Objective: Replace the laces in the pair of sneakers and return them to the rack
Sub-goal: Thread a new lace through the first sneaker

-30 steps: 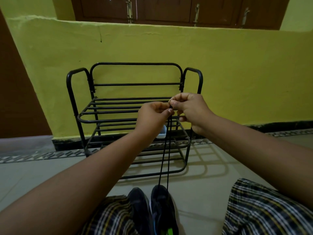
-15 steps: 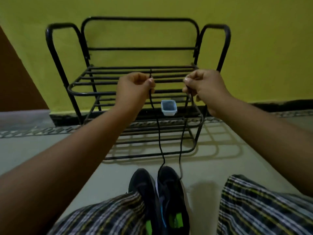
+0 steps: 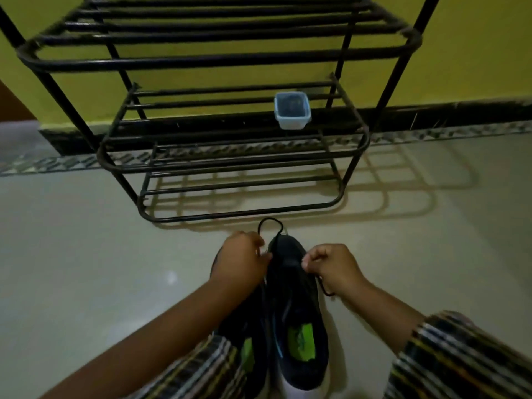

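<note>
Both our hands have dropped from up by the rack [image 3: 218,57] to the toe of the right sneaker [image 3: 296,306], and the lace [image 3: 270,223] that hung taut between them and the shoe now bows in a slack loop just beyond our fingers. Our left hand [image 3: 240,262] pinches one run of lace at the toe's left edge; our right hand [image 3: 335,267] pinches the other run, with a short tail curling out under its wrist. We hold both ends low and close, likely so we can feed them through the front eyelets with little slack to fight. Under our left hand sits the left sneaker [image 3: 244,338], touching its mate, both on the floor [image 3: 86,269] between our knees. Well beyond our hands, a small tub [image 3: 292,110] rests on the rack's middle shelf. Lacing looks barely begun; racking is not yet done.
</note>
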